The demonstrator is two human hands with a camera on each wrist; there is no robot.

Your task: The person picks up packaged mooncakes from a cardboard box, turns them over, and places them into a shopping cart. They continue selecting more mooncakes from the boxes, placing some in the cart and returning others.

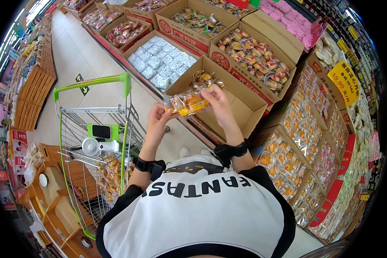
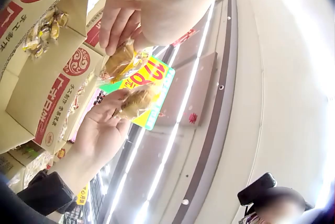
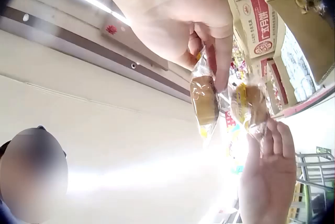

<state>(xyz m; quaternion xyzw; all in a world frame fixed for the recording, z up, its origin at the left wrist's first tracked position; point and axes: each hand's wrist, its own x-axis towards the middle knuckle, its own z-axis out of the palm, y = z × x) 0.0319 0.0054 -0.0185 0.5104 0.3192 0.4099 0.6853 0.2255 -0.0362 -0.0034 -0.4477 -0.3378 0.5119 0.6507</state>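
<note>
Wrapped pastries [image 1: 192, 105], held crosswise.
Head view: fingers of the left hand [image 1: 159, 117] pinch one end, those of the right hand [image 1: 219, 103] the other, nearer the open carton [image 1: 244, 112]. Left wrist view: one per hand. Right wrist view: two abreast.

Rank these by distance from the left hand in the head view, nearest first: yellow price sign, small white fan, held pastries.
1. Held pastries: at the left hand's fingertips.
2. Small white fan: left, on the cart.
3. Yellow price sign: far right.
</note>
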